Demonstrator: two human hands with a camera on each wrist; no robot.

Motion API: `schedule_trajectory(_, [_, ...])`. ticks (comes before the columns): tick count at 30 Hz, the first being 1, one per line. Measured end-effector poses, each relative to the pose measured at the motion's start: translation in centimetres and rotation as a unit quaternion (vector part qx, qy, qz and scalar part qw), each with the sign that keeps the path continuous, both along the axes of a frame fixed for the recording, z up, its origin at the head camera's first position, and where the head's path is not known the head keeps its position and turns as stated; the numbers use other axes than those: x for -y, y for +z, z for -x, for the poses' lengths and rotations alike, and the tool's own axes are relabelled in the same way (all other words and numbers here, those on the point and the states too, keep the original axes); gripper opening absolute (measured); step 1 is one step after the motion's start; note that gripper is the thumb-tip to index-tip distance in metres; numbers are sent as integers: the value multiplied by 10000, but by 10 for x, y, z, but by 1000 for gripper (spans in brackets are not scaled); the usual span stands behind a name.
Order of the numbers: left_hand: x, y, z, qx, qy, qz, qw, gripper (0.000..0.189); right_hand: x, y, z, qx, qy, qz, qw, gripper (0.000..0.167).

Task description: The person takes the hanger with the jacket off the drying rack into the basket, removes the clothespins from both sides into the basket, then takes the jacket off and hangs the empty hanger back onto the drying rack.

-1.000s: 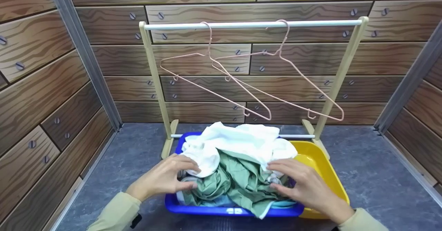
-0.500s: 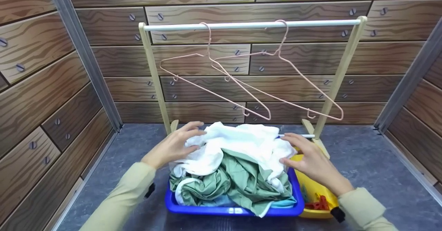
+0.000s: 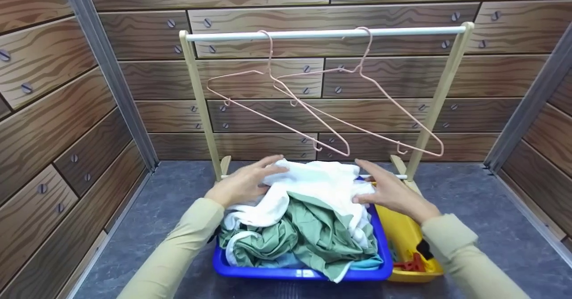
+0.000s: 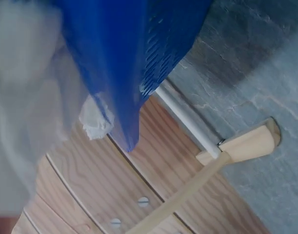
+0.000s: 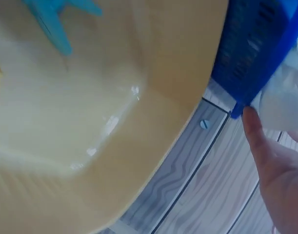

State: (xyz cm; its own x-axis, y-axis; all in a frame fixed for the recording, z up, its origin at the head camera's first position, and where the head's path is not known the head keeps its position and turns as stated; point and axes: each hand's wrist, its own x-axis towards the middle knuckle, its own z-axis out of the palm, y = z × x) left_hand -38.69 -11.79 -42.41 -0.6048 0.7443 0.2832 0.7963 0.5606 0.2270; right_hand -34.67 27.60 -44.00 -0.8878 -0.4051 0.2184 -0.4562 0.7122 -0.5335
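A blue basket (image 3: 263, 271) is heaped with rumpled clothes. A white garment (image 3: 317, 178) lies at the back of the heap, over a green garment with white trim (image 3: 321, 232). At the white cloth's back left, my left hand (image 3: 246, 183) has its fingertips on the cloth's edge, fingers extended. Opposite it, my right hand (image 3: 393, 194) is spread at the cloth's right side, thumb apart from the fingers. The right wrist view shows that hand (image 5: 285, 180) with one straight digit by the corner of the blue basket (image 5: 266, 58).
Behind the basket stands a wooden rack with a white rail (image 3: 313, 34), carrying a left pink hanger (image 3: 271, 53) and a right pink hanger (image 3: 395, 98). A yellow basket (image 3: 397, 223) with red clothes pegs (image 3: 413, 263) sits right of the blue one. Wood-patterned walls enclose the floor.
Both hands moved back from the front of the heap to the white garment, then inward toward each other. The white cloth's right side has drawn in slightly.
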Motion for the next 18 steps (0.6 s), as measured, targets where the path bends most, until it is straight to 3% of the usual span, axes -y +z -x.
schedule_trajectory(3, [-4,-3,2,248,72,316,9992,65,4,2,7,311,220,22,9993,101])
schedule_trajectory(9, [-7,-6,6,716,354,406,9960,62,13,2,17,579,477,47,9972,81])
schedule_trajectory(18, [-6,-13,9,955,349,348,9942,51,29,-3,19,765,717,30,9945,70])
